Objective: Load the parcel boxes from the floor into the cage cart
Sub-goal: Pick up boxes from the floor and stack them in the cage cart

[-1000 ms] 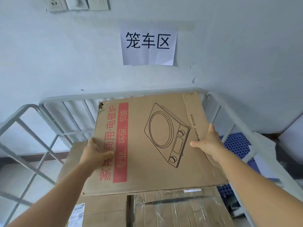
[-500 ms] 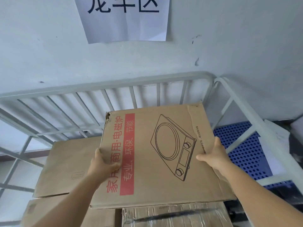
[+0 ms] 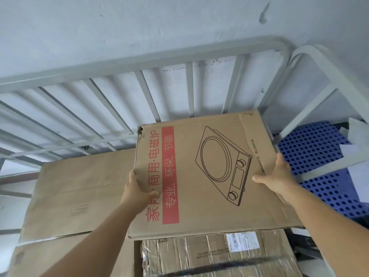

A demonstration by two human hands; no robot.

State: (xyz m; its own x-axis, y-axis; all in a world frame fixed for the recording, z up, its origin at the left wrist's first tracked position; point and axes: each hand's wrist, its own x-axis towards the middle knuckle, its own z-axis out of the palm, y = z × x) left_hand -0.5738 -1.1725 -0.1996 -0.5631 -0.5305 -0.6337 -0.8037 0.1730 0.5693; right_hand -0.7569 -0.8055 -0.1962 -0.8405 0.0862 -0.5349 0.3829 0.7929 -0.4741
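I see the left hand point(image 3: 135, 193) and right hand point(image 3: 276, 177) clamped on opposite side edges of the induction cooker box point(image 3: 201, 172), inside the cage cart point(image 3: 235, 56). The box sits above a taped carton point(image 3: 215, 254), beside a plain carton point(image 3: 79, 192).

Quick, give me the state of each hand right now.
Left hand: shut on the left edge of the induction cooker box.
Right hand: gripping the same box's right edge, thumb on top.
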